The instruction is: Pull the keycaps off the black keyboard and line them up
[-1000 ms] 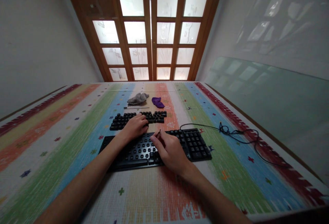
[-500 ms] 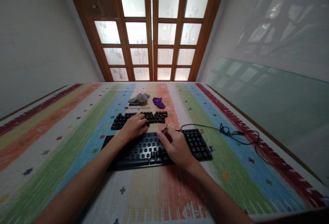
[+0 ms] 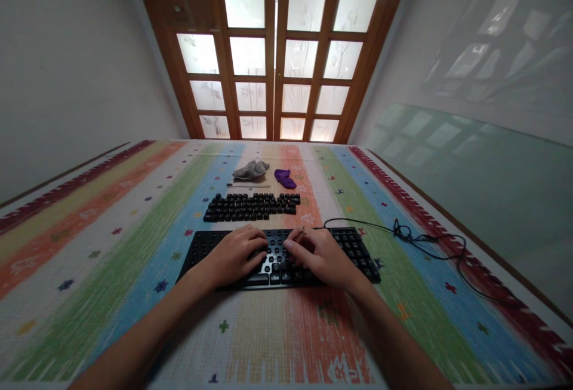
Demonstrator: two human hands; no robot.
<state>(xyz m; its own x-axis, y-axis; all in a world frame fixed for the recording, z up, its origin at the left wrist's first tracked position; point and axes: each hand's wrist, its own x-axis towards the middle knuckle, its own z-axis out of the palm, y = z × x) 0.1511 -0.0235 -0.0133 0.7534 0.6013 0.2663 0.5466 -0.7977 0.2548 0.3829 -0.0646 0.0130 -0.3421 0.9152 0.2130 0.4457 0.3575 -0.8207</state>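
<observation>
We observe the left hand (image 3: 242, 252) curled over the keyboard (image 3: 276, 249), though we cannot tell whether it grips anything, while the right hand (image 3: 316, 252) pinches a small dark item (image 3: 303, 230). The keyboard lies beneath both hands, with bare key positions showing between them and its cable (image 3: 405, 232) running out to the right of the right hand. Beyond the hands, we find loose keycaps (image 3: 251, 206) in rows on the tabletop (image 3: 255, 330), then a gray cloth (image 3: 252, 170) and a purple cloth (image 3: 285, 178).

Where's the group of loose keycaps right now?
In the head view, the loose keycaps lie left of centre, between the keyboard and the grey cloth.
</observation>
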